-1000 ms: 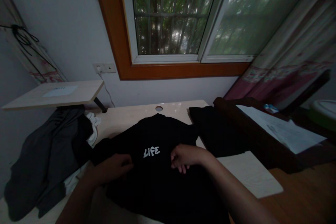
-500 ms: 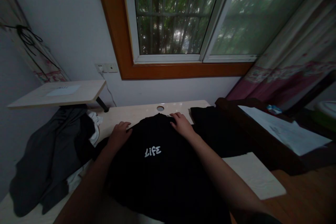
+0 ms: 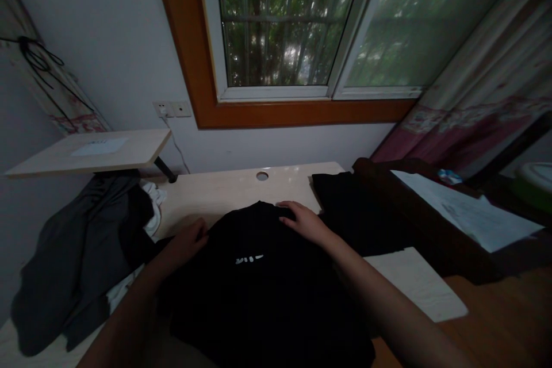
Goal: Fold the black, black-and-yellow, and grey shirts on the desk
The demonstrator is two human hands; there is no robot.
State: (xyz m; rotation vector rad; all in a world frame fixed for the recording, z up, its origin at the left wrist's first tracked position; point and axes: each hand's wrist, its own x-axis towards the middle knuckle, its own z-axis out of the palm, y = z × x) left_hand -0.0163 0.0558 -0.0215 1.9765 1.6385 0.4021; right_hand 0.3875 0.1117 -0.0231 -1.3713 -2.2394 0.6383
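Left fingers (image 3: 201,229) and right fingers (image 3: 292,207) at a black shirt (image 3: 259,310) on a pale tabletop (image 3: 211,191).

Tabletop: wood-look, round hole (image 3: 262,176) by its far edge; raised shelf (image 3: 142,146) with a paper label (image 3: 100,146) above the far left corner; wall beyond with wood-framed window (image 3: 280,40) and floral curtain (image 3: 487,92) at right. Shirt: dark, toward the near edge, below and between both sets of fingers; white lettering (image 3: 249,259) partly hidden by a fold. Left fingers curled at its left side; right fingers extended at its far edge, thumb apart; whether either pinches cloth, cannot tell. Grey garment (image 3: 64,276) along the left edge; black cloth (image 3: 353,207) along the right edge. Green container (image 3: 532,192), pale round top, beyond the right edge; contents not visible.
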